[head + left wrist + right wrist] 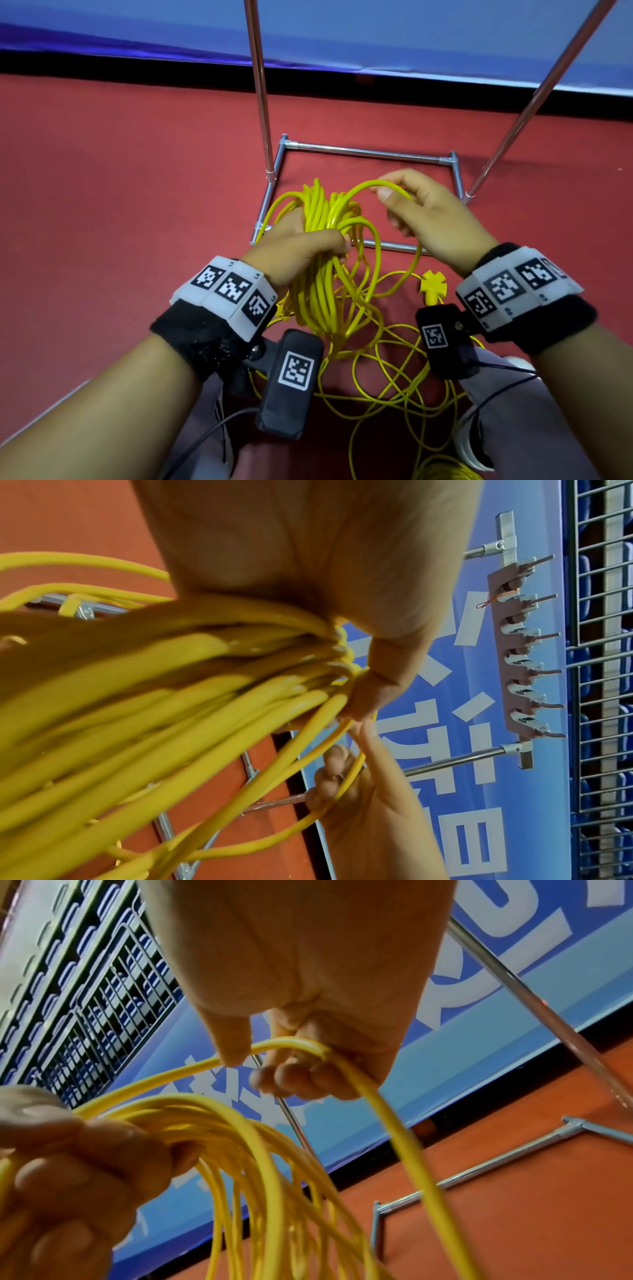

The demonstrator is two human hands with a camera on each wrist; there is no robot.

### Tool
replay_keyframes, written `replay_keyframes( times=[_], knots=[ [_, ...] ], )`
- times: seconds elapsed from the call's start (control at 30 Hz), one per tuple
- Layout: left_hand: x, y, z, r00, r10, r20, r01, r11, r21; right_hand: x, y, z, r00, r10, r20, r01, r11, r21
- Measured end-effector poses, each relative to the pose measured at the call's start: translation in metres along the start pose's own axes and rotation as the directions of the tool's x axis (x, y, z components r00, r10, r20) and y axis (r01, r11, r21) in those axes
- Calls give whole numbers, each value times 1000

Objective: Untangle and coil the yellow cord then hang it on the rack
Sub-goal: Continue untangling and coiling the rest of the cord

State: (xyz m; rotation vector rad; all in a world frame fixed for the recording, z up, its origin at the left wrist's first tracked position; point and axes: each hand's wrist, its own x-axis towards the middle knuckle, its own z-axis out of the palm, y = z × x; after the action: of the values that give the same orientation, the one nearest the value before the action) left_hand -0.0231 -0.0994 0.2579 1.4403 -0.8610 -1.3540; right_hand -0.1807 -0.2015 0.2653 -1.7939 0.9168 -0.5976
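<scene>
My left hand [308, 245] grips a thick bundle of loops of the yellow cord [323, 219] at its middle; in the left wrist view the cord [171, 685] passes under the curled fingers. My right hand [407, 202] pinches a single strand [291, 1045] that arches from the bundle to its fingers. Loose tangled cord [394, 377] lies on the red floor below, with a yellow plug [433, 282] near my right wrist. The metal rack's base frame [370, 152] stands just beyond my hands. Its hook bar [524, 653] shows in the left wrist view.
Two rack uprights [258, 85] rise from the base, the other upright [534, 96] slanting to the right. A blue banner [411, 34] with a black strip runs behind. Red carpet [120, 188] spreads to the left. My knees and a white shoe [469, 442] are at the bottom.
</scene>
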Motion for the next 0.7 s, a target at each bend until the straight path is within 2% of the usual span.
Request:
replay_keyframes(
  times=[0.13,0.23,0.43,0.57,0.7],
  knots=[
    [0,3,0,1000,15,21,-14,999,-41,-10,12,-7,960,128,249,-117,991,-58],
    [0,4,0,999,-52,7,52,994,-97,-15,20,-3,934,167,316,-148,985,-84],
    [-1,5,5,997,-53,56,61,986,-157,-7,35,5,956,163,245,-142,984,-103],
    [-4,5,10,992,-48,118,67,985,-160,-2,40,5,984,140,109,-132,988,-78],
    [-5,4,8,985,-62,164,77,993,-86,1,46,-2,1000,24,12,-21,971,-239]
  ],
)
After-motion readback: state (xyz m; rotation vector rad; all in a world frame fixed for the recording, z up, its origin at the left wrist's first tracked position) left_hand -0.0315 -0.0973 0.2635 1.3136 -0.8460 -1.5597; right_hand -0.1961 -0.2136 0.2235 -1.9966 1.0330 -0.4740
